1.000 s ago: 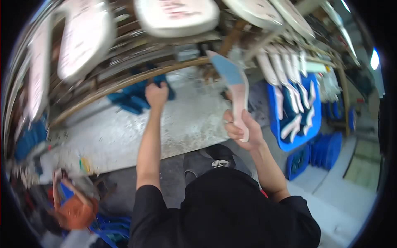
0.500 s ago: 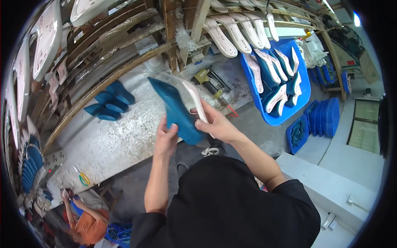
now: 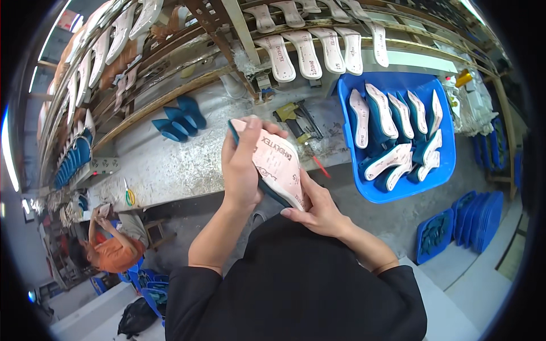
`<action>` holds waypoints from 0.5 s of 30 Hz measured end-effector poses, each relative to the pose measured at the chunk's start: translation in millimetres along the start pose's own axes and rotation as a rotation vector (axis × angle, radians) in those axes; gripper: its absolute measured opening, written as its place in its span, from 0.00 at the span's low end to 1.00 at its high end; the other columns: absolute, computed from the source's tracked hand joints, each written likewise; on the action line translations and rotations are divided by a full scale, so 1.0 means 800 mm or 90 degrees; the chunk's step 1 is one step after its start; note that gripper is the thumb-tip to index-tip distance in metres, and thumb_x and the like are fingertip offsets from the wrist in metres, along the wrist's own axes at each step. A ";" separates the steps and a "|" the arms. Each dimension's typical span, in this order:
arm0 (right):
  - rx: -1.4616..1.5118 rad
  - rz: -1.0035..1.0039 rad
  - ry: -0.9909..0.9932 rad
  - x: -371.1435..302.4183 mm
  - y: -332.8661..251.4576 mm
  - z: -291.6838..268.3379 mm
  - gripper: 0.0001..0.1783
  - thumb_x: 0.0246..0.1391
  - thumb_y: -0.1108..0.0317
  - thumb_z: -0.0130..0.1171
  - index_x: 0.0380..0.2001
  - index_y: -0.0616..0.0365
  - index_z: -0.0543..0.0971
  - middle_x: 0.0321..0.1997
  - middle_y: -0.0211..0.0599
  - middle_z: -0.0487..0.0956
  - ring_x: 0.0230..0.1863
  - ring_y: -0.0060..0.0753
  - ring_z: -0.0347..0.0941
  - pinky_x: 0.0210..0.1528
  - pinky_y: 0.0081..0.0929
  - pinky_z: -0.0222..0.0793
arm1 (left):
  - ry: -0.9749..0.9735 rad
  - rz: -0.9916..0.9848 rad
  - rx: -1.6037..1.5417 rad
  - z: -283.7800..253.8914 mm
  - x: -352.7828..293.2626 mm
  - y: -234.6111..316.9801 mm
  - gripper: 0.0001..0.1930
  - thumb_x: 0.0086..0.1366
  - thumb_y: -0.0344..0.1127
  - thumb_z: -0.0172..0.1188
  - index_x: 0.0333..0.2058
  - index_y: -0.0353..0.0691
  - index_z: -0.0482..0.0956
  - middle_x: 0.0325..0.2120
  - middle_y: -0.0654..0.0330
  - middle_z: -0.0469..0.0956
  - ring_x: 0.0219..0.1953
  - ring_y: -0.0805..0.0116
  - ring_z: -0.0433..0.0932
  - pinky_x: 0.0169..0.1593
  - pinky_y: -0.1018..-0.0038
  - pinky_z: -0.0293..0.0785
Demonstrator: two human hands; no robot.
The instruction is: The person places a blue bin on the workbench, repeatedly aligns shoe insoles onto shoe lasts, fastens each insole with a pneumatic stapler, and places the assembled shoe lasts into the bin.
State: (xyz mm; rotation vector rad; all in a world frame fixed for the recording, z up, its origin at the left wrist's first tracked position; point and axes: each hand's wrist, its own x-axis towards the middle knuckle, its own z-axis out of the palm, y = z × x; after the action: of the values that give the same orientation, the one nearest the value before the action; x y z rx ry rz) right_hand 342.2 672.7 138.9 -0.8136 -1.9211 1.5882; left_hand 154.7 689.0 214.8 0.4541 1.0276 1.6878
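Observation:
In front of my chest I hold a pale pink insole board [image 3: 277,162] lying against a teal shoe upper [image 3: 272,193], which shows along the board's edge. The board's printed face is turned up; most of the upper is hidden beneath it. My left hand [image 3: 242,167] is wrapped over the pointed end, its fingers across the board. My right hand [image 3: 321,210] grips the opposite, narrower end, thumb along the edge. Beyond my hands a yellow-and-black staple gun [image 3: 297,120] rests on the workbench [image 3: 210,148]. Several teal uppers [image 3: 185,120] lie together farther left on the bench.
A blue basket [image 3: 378,196] at right holds several teal uppers with pink insole boards. More insole boards [image 3: 307,54] line the wooden rack above. Scissors [image 3: 129,196] lie near the bench's left edge. A person in orange [image 3: 119,253] works at lower left. Stacked blue baskets [image 3: 480,221] stand at right.
The insole board and the upper, held apart side by side before, are now together, board face up. My left hand has moved over the pointed end. The view has shifted.

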 end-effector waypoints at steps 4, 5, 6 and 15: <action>-0.044 -0.057 0.007 -0.025 0.010 -0.016 0.55 0.50 0.59 0.74 0.73 0.68 0.53 0.50 0.55 0.75 0.43 0.49 0.78 0.45 0.35 0.74 | -0.006 -0.031 -0.022 0.011 -0.015 -0.016 0.08 0.74 0.38 0.54 0.43 0.40 0.70 0.34 0.52 0.80 0.36 0.68 0.82 0.36 0.72 0.81; -0.044 -0.063 0.010 -0.027 0.011 -0.018 0.55 0.49 0.58 0.74 0.72 0.69 0.54 0.47 0.53 0.75 0.41 0.48 0.77 0.44 0.36 0.74 | 0.000 -0.023 -0.024 0.014 -0.018 -0.018 0.08 0.74 0.38 0.54 0.43 0.40 0.70 0.34 0.52 0.80 0.36 0.68 0.82 0.36 0.72 0.81; -0.044 -0.068 0.012 -0.029 0.012 -0.017 0.55 0.49 0.58 0.75 0.71 0.70 0.55 0.45 0.52 0.75 0.39 0.48 0.77 0.42 0.36 0.74 | 0.008 -0.014 -0.033 0.018 -0.022 -0.018 0.08 0.74 0.38 0.54 0.42 0.41 0.69 0.34 0.51 0.80 0.36 0.67 0.82 0.36 0.71 0.81; -0.150 -0.126 -0.011 -0.018 0.001 0.002 0.53 0.47 0.59 0.75 0.68 0.72 0.57 0.43 0.52 0.72 0.40 0.54 0.74 0.41 0.43 0.72 | -0.015 0.042 -0.070 0.000 -0.042 0.001 0.08 0.75 0.38 0.48 0.41 0.40 0.68 0.35 0.51 0.76 0.41 0.57 0.81 0.42 0.64 0.80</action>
State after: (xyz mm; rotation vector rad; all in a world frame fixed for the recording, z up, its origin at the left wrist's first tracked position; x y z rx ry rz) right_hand 351.1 661.0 137.9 -0.6787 -2.1568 1.2737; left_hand 166.5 658.0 222.0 0.4394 0.9067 1.7832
